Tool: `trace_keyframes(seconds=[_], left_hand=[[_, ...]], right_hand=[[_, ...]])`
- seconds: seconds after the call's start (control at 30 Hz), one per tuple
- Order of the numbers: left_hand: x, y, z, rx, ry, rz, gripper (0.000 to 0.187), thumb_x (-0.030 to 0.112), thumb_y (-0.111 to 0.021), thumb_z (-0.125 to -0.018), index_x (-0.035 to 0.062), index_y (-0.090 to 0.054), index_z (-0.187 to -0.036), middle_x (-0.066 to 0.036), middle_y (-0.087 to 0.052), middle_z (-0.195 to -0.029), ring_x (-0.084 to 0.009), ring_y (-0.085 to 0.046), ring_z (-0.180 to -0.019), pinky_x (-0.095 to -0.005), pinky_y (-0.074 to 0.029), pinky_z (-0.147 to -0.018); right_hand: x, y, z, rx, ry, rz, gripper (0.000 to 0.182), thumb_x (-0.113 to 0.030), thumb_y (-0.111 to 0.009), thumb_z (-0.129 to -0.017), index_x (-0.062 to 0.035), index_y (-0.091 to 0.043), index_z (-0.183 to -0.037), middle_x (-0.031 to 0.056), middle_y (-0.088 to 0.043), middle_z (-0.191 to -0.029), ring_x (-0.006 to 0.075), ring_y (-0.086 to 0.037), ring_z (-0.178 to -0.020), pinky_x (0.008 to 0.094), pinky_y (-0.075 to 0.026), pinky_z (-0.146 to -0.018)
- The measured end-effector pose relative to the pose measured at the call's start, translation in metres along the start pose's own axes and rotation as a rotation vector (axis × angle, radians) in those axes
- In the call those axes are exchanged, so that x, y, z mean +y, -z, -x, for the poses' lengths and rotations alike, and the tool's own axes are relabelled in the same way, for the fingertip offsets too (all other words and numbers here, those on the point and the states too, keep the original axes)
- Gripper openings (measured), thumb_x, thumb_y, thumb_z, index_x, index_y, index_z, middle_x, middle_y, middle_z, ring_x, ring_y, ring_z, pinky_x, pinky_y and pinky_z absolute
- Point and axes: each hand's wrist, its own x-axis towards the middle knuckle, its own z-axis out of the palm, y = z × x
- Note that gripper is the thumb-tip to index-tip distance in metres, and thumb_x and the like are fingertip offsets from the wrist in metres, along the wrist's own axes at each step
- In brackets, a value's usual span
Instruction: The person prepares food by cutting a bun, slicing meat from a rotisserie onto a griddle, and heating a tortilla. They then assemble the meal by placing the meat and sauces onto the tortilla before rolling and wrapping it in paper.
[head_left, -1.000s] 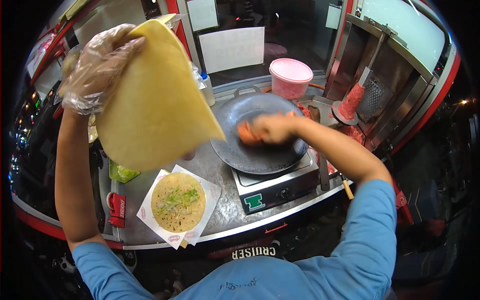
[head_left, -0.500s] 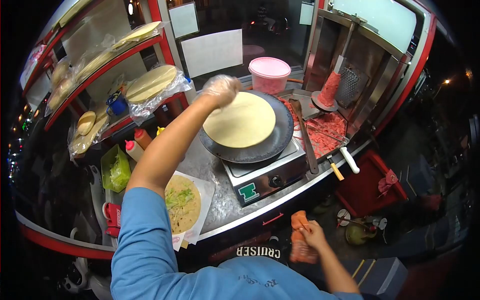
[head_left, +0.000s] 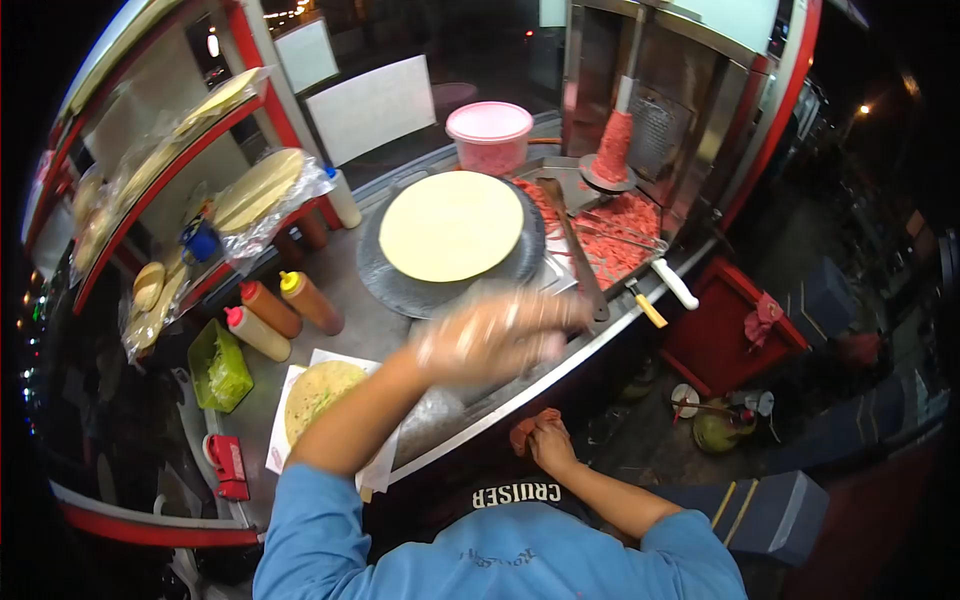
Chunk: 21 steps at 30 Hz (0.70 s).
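Note:
My left hand (head_left: 495, 338), in a clear plastic glove, is smeared by motion in front of the pan, over the stove's front; its fingers cannot be made out clearly. A round flatbread (head_left: 452, 226) lies on the dark griddle pan (head_left: 385, 275). Down by the counter's front edge, my right hand (head_left: 550, 443) is closed on an orange cloth (head_left: 522, 432). Left of the stove, a second flatbread (head_left: 318, 392) topped with shredded greens rests on white paper (head_left: 285, 440), partly hidden by my left forearm.
Sauce bottles (head_left: 270, 310) and a green tub of shredded greens (head_left: 220, 368) stand at left. Behind the pan is a pink-lidded tub (head_left: 490, 138). Chopped meat (head_left: 625, 235) fills a tray under the meat spit (head_left: 612, 150), near a wooden spatula (head_left: 575, 250) and a white-handled knife (head_left: 675, 284).
My left hand has swept from the pan's far left side toward me and right. My right hand has brought the cloth left, nearer the counter. The view has shifted too.

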Motion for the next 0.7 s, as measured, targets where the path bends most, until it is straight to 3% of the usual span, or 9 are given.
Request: trace_keyframes(seconds=[0.03,0.1,0.17,0.23,0.3,0.4,0.57,0.67,0.7], left_hand=[[0.025,-0.014,0.022,-0.041,0.007,0.284,0.039,0.026,-0.063,-0.103,0.0082,-0.063,-0.137,-0.016,-0.065,-0.136,-0.0343,-0.064,-0.123,-0.0449,-0.052,-0.103],[0.049,-0.047,0.068,-0.107,-0.142,0.326,0.041,0.027,-0.066,-0.101,0.0112,-0.064,-0.139,-0.018,-0.063,-0.138,-0.0338,-0.063,-0.127,-0.0461,-0.05,-0.108],[0.053,-0.072,0.116,-0.203,-0.04,0.329,0.042,0.021,-0.071,-0.097,0.0083,-0.065,-0.137,-0.018,-0.063,-0.138,-0.0344,-0.064,-0.126,-0.0456,-0.05,-0.108],[0.05,-0.116,0.172,0.026,0.329,0.508,0.029,0.009,-0.069,-0.097,0.0032,-0.07,-0.126,-0.017,-0.071,-0.125,-0.0339,-0.067,-0.121,-0.0416,-0.053,-0.101],[0.061,-0.145,0.205,0.149,0.746,0.365,0.028,0.015,-0.068,-0.099,0.0068,-0.071,-0.126,-0.014,-0.073,-0.121,-0.0293,-0.069,-0.114,-0.0389,-0.054,-0.099],[0.072,-0.147,0.212,0.214,0.881,0.424,0.024,0.01,-0.066,-0.099,0.0046,-0.071,-0.122,-0.014,-0.073,-0.121,-0.0293,-0.069,-0.113,-0.0373,-0.054,-0.098],[0.03,-0.152,0.179,0.113,0.625,0.384,0.029,0.02,-0.061,-0.104,0.0039,-0.069,-0.127,-0.015,-0.073,-0.122,-0.0287,-0.07,-0.111,-0.0378,-0.053,-0.098],[0.014,-0.152,0.125,0.035,0.694,0.631,0.03,0.013,-0.058,-0.106,-0.0007,-0.065,-0.131,-0.015,-0.07,-0.127,-0.0241,-0.067,-0.118,-0.0375,-0.051,-0.104],[0.01,-0.16,0.111,0.098,0.756,0.739,0.03,0.013,-0.055,-0.108,-0.0014,-0.064,-0.132,-0.014,-0.069,-0.127,-0.0202,-0.065,-0.12,-0.036,-0.05,-0.106]], right_hand=[[0.009,-0.008,-0.001,0.006,-0.017,0.008,0.025,-0.022,-0.068,-0.09,0.0015,-0.073,-0.098,0.0189,-0.067,-0.127,0.0385,-0.067,-0.106,0.0464,-0.048,-0.101],[0.036,-0.036,-0.002,0.156,0.055,-0.336,0.017,-0.015,-0.069,-0.089,0.0007,-0.073,-0.094,0.0172,-0.071,-0.116,0.0349,-0.067,-0.109,0.046,-0.049,-0.1],[0.029,-0.018,-0.002,0.195,0.11,-0.276,0.01,-0.008,-0.069,-0.088,0.0003,-0.071,-0.093,0.0151,-0.067,-0.115,0.0372,-0.066,-0.11,0.0419,-0.054,-0.096],[0.025,-0.014,-0.005,0.477,-0.215,-0.723,0.012,-0.008,-0.07,-0.088,0.0023,-0.071,-0.093,0.0191,-0.065,-0.123,0.0389,-0.066,-0.111,0.0431,-0.053,-0.098],[0.013,-0.017,-0.002,0.573,-0.214,-0.641,0.02,-0.008,-0.067,-0.088,0.0055,-0.069,-0.102,0.0262,-0.061,-0.131,0.0421,-0.066,-0.11,0.0474,-0.054,-0.096],[-0.017,0.001,0.017,0.017,-0.008,0.197,0.042,-0.013,-0.059,-0.089,0.0058,-0.06,-0.126,0.0274,-0.059,-0.136,0.0374,-0.068,-0.105,0.049,-0.057,-0.086],[-0.016,0.007,-0.013,-0.308,-0.097,0.252,0.049,-0.024,-0.062,-0.089,0.0032,-0.061,-0.129,0.0255,-0.054,-0.147,0.0378,-0.072,-0.101,0.0498,-0.059,-0.081],[-0.006,0.004,-0.061,-0.792,0.1,0.353,0.04,-0.033,-0.06,-0.094,-0.0033,-0.072,-0.119,0.0178,-0.074,-0.119,0.0324,-0.075,-0.098,0.0445,-0.06,-0.08],[-0.022,0.027,-0.082,-0.915,-0.191,0.243,0.039,-0.035,-0.066,-0.091,-0.0148,-0.073,-0.123,0.013,-0.073,-0.123,0.0287,-0.073,-0.11,0.0435,-0.06,-0.085]])
